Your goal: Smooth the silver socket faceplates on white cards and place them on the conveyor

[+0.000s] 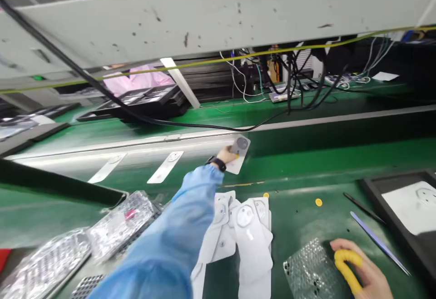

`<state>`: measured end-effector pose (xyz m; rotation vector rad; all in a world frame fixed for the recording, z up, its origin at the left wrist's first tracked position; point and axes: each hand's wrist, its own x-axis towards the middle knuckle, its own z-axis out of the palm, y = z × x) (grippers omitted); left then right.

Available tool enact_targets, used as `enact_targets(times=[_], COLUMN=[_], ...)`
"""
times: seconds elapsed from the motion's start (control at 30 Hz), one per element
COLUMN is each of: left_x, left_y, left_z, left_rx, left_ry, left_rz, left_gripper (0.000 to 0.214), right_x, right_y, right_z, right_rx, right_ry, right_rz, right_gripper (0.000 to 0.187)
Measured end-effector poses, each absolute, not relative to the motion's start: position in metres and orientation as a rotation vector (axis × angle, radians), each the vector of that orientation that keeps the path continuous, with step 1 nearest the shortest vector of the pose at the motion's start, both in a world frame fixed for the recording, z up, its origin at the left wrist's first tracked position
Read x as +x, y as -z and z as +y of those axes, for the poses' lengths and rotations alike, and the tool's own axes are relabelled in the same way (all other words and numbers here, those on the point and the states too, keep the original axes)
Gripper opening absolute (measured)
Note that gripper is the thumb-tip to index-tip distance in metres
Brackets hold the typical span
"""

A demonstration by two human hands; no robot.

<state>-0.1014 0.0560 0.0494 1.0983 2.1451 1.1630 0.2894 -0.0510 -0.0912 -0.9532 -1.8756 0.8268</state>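
Observation:
My left hand [226, 155], in a blue sleeve with a black wristwatch, grips a white plastic card [237, 162] with a round grey part on it, above a green conveyor belt [306, 162]. Below that arm lies a heap of similar white moulded sheets [250, 231]. My right hand [354, 267], with yellow finger cots, rests at the edge of a clear bubble-wrap sheet [308, 267]. Close to its fingers lies a pair of long blue tweezers [379, 244]. Nothing held in this hand shows.
Two white strips [165, 167] lie on the belt. A black tray [398, 208] with a white sheet stands at right; shiny packets [119, 221] lie at left. A low grey beam [204, 17] and black cables cross above. A co-worker's pink sleeve [136, 81] shows beyond.

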Motion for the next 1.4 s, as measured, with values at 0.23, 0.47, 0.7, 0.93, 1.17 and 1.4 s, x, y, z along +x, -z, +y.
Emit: enact_targets(times=[0.23,0.47,0.7,0.93,1.17,1.4], left_x=[0.02,0.097,0.113,0.116,0.121,0.123], left_y=[-0.038,-0.029,-0.039,-0.042,-0.042,-0.05], left_z=[-0.078,-0.156,-0.169,-0.176,-0.183,-0.184], left_rx=[0.988,0.711,0.71,0.624,0.464,0.462], left_ry=[-1.043,-1.019,-1.084,-1.119,-1.161,-1.232], left_rz=[1.634,1.428,1.427,1.43,1.365,1.302], left_gripper=[0.05,0.047,0.039,0.044,0.047,0.045], right_x=[0.245,0.24,0.254,0.262,0.271,0.27], right_y=[0.0,-0.015,-0.02,-0.017,-0.019,-0.019], right_z=[-0.052,-0.067,-0.079,-0.091,-0.095,-0.099], right_rx=[-0.828,-0.725,-0.66,-0.619,-0.528,-0.488], right_ry=[-0.681,-0.566,-0.288,0.023,-0.087,-0.161], right_rz=[-1.872,-2.006,-2.184,-2.455,-2.455,-2.384], right_gripper=[0.009,0.009,0.017,0.021,0.026,0.024])
